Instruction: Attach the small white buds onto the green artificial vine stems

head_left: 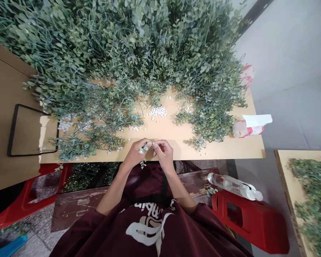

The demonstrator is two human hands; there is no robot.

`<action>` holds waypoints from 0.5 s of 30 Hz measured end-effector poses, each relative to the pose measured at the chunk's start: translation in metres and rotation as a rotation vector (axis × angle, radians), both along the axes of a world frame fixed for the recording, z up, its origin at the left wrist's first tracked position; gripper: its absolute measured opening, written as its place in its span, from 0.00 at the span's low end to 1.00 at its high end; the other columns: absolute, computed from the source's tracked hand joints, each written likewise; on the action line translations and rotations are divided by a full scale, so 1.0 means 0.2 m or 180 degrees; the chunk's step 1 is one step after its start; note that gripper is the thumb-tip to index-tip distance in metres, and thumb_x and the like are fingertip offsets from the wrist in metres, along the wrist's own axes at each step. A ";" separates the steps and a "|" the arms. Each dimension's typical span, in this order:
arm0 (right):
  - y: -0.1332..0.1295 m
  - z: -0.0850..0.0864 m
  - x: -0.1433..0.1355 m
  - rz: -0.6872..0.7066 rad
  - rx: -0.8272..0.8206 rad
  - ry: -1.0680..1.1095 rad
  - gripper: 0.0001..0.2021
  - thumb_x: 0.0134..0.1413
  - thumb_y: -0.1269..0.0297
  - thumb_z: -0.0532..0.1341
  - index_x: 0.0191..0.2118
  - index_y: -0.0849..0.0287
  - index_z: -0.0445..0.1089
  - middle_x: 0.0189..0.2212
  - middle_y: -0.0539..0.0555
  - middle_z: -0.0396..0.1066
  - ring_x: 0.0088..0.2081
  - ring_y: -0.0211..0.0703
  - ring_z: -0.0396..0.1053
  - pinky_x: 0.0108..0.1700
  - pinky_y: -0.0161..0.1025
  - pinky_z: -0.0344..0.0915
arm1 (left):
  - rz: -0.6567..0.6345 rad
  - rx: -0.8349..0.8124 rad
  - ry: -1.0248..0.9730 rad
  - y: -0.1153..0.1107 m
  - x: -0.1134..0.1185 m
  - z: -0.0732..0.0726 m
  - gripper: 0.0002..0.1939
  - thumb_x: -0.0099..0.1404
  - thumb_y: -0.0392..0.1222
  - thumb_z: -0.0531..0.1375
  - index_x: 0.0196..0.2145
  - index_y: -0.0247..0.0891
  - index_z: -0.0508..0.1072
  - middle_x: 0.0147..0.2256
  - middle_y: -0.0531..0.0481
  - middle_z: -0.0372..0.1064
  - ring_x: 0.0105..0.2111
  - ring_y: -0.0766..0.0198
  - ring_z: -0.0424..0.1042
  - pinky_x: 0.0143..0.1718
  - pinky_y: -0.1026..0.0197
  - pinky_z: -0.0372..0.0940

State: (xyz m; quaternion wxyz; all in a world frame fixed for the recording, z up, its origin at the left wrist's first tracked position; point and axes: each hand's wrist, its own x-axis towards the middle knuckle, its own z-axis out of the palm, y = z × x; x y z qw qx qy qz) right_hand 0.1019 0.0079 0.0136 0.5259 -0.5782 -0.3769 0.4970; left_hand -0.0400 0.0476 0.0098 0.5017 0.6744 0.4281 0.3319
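My left hand (138, 152) is closed around a small sprig of artificial greenery (142, 150), whose leaves poke out above and below the fist. Close beside it, my right hand (163, 153) has thumb and index finger pinched together at the left fingertips. Whatever lies in that pinch is too small to make out. Both hands are over the front edge of the wooden table (182, 150). Beyond them lies a small heap of white bead-like pieces (157, 112). Loose green sprigs (96, 137) lie left of my hands, and more sprigs (214, 125) lie to the right.
A big mound of artificial foliage (139, 43) covers the table's back. At right lies a tissue pack (247, 127). A black metal frame (10, 132) stands left. Below right, a plastic bottle (234, 186) rests on a red stool (251, 217).
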 end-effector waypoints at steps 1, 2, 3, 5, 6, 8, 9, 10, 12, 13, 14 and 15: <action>0.00 0.00 0.00 0.0018 0.0000 0.0010 0.09 0.55 0.56 0.64 0.34 0.56 0.69 0.20 0.46 0.64 0.22 0.36 0.62 0.27 0.35 0.62 | -0.0024 0.0015 0.0002 0.00 0.00 0.00 0.16 0.71 0.49 0.51 0.31 0.37 0.67 0.28 0.52 0.66 0.28 0.67 0.63 0.33 0.65 0.59; 0.00 -0.01 0.01 0.0047 0.0001 0.0015 0.09 0.55 0.56 0.64 0.34 0.56 0.69 0.20 0.46 0.64 0.22 0.36 0.62 0.27 0.35 0.62 | -0.0047 0.0023 0.0005 0.00 0.00 0.00 0.15 0.71 0.48 0.51 0.31 0.37 0.67 0.28 0.52 0.66 0.29 0.66 0.64 0.33 0.65 0.59; 0.00 -0.02 0.01 0.0094 0.0002 0.0014 0.10 0.55 0.55 0.64 0.34 0.56 0.69 0.21 0.46 0.64 0.22 0.35 0.61 0.27 0.35 0.62 | -0.0070 0.0024 0.0010 0.00 0.00 0.00 0.15 0.71 0.48 0.51 0.31 0.37 0.67 0.29 0.52 0.67 0.29 0.66 0.64 0.33 0.65 0.59; 0.00 -0.03 0.02 0.0225 0.0007 0.0005 0.10 0.56 0.55 0.64 0.35 0.56 0.69 0.22 0.46 0.64 0.22 0.35 0.61 0.27 0.35 0.61 | -0.0107 0.0018 0.0008 0.01 -0.01 0.01 0.14 0.71 0.47 0.51 0.32 0.37 0.67 0.29 0.53 0.66 0.29 0.66 0.64 0.33 0.65 0.59; 0.00 -0.03 0.03 0.0290 0.0013 -0.0006 0.10 0.56 0.55 0.64 0.35 0.56 0.69 0.23 0.46 0.64 0.23 0.35 0.61 0.27 0.35 0.61 | -0.0125 0.0012 0.0005 0.01 -0.01 0.01 0.14 0.71 0.47 0.51 0.31 0.37 0.67 0.28 0.53 0.66 0.29 0.67 0.64 0.33 0.65 0.59; 0.01 -0.02 0.05 0.0405 0.0030 -0.0071 0.09 0.56 0.55 0.63 0.35 0.56 0.70 0.25 0.48 0.65 0.24 0.36 0.61 0.28 0.35 0.60 | -0.0145 -0.0024 -0.0012 0.01 0.00 0.01 0.15 0.71 0.48 0.51 0.31 0.37 0.67 0.28 0.53 0.65 0.29 0.67 0.63 0.33 0.65 0.59; 0.01 -0.01 0.06 0.0467 0.0058 -0.0138 0.09 0.57 0.55 0.63 0.36 0.56 0.71 0.26 0.48 0.66 0.25 0.37 0.62 0.29 0.36 0.61 | -0.0124 -0.0051 -0.0021 0.01 0.00 0.01 0.15 0.71 0.48 0.51 0.32 0.37 0.67 0.28 0.53 0.65 0.29 0.66 0.63 0.33 0.65 0.59; 0.02 0.01 0.07 0.0547 0.0110 -0.0237 0.09 0.58 0.56 0.62 0.37 0.56 0.72 0.28 0.50 0.68 0.27 0.38 0.63 0.30 0.36 0.61 | -0.0073 -0.0082 -0.0027 0.00 0.00 0.01 0.16 0.71 0.49 0.51 0.32 0.37 0.68 0.28 0.52 0.65 0.29 0.66 0.63 0.33 0.65 0.60; 0.05 0.05 0.10 0.0793 0.0279 -0.0536 0.09 0.60 0.57 0.60 0.40 0.55 0.74 0.32 0.52 0.70 0.32 0.41 0.66 0.35 0.37 0.63 | 0.0158 -0.0118 -0.0046 0.00 0.01 -0.01 0.17 0.71 0.51 0.50 0.34 0.37 0.69 0.30 0.51 0.66 0.31 0.65 0.65 0.35 0.64 0.61; 0.07 0.08 0.11 0.0922 0.0380 -0.0726 0.10 0.61 0.57 0.59 0.42 0.54 0.74 0.34 0.53 0.70 0.34 0.42 0.67 0.37 0.38 0.63 | 0.0325 -0.0105 -0.0069 0.00 0.01 -0.02 0.17 0.71 0.52 0.51 0.36 0.37 0.69 0.31 0.50 0.67 0.32 0.64 0.66 0.36 0.64 0.61; 0.10 0.10 0.13 0.1020 0.0473 -0.0941 0.11 0.61 0.58 0.58 0.45 0.54 0.73 0.36 0.53 0.70 0.35 0.42 0.67 0.39 0.38 0.63 | 0.0509 -0.0067 -0.0111 0.00 0.01 -0.03 0.16 0.71 0.53 0.51 0.39 0.37 0.69 0.34 0.49 0.67 0.34 0.63 0.66 0.37 0.63 0.62; 0.13 0.11 0.15 0.1070 0.0542 -0.1177 0.12 0.62 0.59 0.57 0.48 0.53 0.73 0.37 0.53 0.70 0.35 0.42 0.67 0.40 0.38 0.63 | 0.0683 -0.0004 -0.0173 -0.01 0.01 -0.04 0.16 0.70 0.53 0.51 0.43 0.38 0.68 0.36 0.48 0.67 0.36 0.63 0.66 0.39 0.63 0.63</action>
